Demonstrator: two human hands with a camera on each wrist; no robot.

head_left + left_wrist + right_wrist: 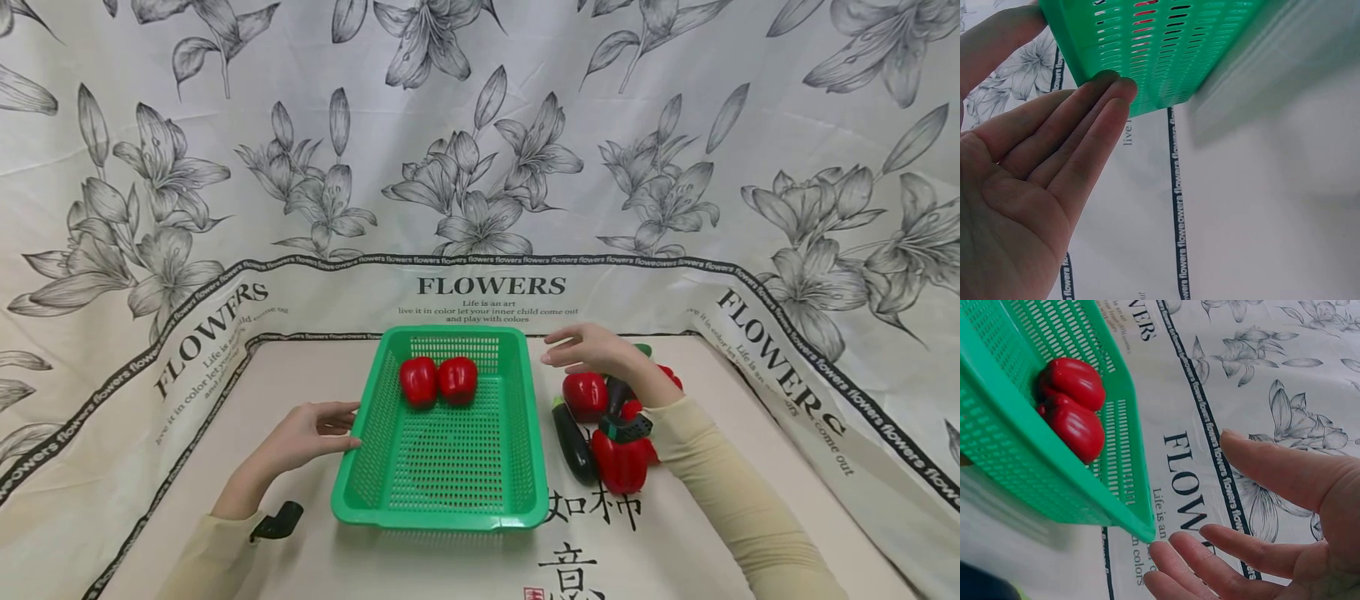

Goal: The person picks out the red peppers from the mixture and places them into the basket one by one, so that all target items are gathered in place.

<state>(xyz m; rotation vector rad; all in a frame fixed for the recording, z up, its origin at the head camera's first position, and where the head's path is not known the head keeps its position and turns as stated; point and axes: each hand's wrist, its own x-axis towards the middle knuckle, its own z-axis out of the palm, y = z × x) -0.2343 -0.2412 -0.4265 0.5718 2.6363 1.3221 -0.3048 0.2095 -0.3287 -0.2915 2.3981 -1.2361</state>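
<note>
A green plastic basket with slotted walls stands in the middle of the table. Two red bell peppers lie side by side at its far end; the right wrist view shows these peppers too. My left hand is at the basket's left side. Seen from the left wrist, the fingers are straight with their tips against the slotted wall, and the thumb is at the rim. My right hand is just past the basket's far right corner, with nothing in its spread fingers.
Right of the basket, partly under my right forearm, lies a pile of several red bell peppers and dark eggplants. A green vegetable shows behind the wrist. Floral cloth closes off the back and sides.
</note>
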